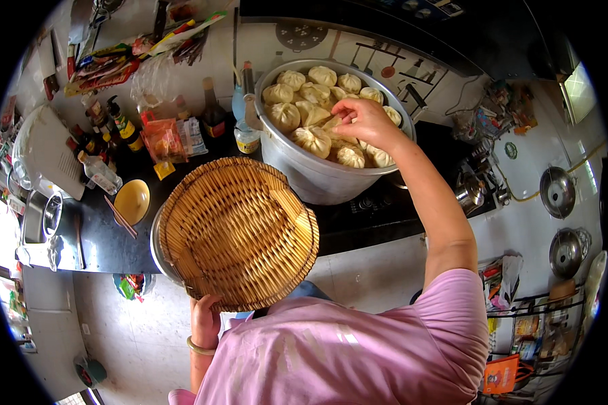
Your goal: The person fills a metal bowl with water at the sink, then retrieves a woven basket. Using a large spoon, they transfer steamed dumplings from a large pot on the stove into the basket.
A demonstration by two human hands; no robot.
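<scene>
Head view: where do both hands stand?
– Left hand (207, 322) grips the woven basket's (240, 229) near rim; right hand (369, 123) is over buns (284, 117) in the metal pot (321, 179), fingers drawn close, any pinch unclear.
– Best handling?
– Light fingers, basket steady.
– Which way?
– Pleats mostly up; round buns, no long axis.

Pale, pleated buns (284, 117), plump and gathered at the crown, crowded side by side near the rim of a deep, upright, silver-coloured pot (317, 179); toward the middle, apparently flatter and more creased, though hard to make out. Near the pot, in front and to the left, a round woven basket (240, 229), tan, glossy, shallow, with woven face upward.
</scene>
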